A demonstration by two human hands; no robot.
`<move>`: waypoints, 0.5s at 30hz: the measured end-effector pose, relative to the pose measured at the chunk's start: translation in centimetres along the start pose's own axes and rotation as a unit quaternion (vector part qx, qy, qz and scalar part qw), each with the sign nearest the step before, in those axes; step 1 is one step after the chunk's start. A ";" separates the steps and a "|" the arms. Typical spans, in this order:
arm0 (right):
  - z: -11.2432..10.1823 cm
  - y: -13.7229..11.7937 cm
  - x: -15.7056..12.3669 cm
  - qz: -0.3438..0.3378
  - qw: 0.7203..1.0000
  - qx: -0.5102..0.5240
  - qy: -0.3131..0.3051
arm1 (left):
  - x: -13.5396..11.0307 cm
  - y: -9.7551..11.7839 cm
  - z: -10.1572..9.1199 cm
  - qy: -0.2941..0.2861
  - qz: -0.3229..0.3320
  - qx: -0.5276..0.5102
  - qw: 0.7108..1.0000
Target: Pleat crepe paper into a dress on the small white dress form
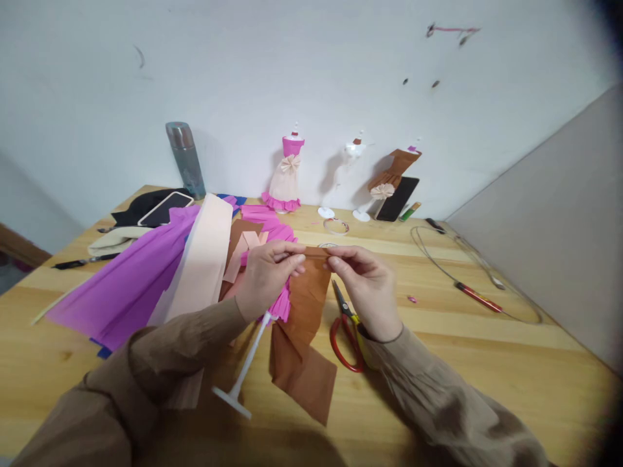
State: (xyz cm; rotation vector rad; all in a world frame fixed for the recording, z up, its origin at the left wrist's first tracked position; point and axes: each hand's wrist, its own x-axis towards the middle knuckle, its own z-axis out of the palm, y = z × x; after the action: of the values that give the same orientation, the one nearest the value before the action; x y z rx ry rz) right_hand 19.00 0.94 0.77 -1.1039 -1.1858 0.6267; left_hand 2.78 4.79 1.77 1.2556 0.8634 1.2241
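Between both hands hangs a strip of brown crepe paper [310,292], its top edge folded over and its lower end trailing down to the table. My left hand [270,275] pinches the left end of the fold between thumb and fingers. At the right end, my right hand [367,285] pinches the same fold. Beside my right wrist lie scissors [348,331] with red and yellow handles. Under my left hand a white stand [246,366] lies tipped over, with pink ruffled paper [281,305] at its upper end, partly hidden by the hand.
Purple crepe paper [141,279] and a cream paper roll [207,240] lie at left, near a phone [165,207] and a flask [185,159]. Along the wall stand a pink-and-cream dressed form [287,175], a white form [354,152] and a brown-dressed form [396,168]. A cable [438,266] lies right.
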 end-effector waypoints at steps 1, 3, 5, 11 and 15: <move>0.0 0.1 0.0 -0.002 1.000 -0.007 0.000 | 0.0 -0.1 0.0 0.001 -0.002 0.001 1.000; 0.0 0.4 0.0 -0.007 1.000 -0.021 0.003 | 0.1 -0.3 0.0 0.006 0.004 0.004 1.000; 0.0 0.7 0.0 -0.016 0.999 -0.034 0.008 | 0.2 -0.5 0.0 0.010 0.018 0.005 1.000; 0.1 0.8 -0.2 -0.025 0.999 -0.037 0.020 | 0.1 -0.9 0.0 0.004 0.008 -0.019 1.000; 0.0 0.4 -0.1 0.011 1.000 -0.009 0.017 | -0.1 -0.4 0.3 -0.007 -0.025 -0.070 0.997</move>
State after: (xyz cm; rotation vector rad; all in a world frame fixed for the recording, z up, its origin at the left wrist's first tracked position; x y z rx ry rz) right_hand 18.98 0.98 0.36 -1.1402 -1.1544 0.6125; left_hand 3.08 4.68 1.45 1.1214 0.7812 1.2134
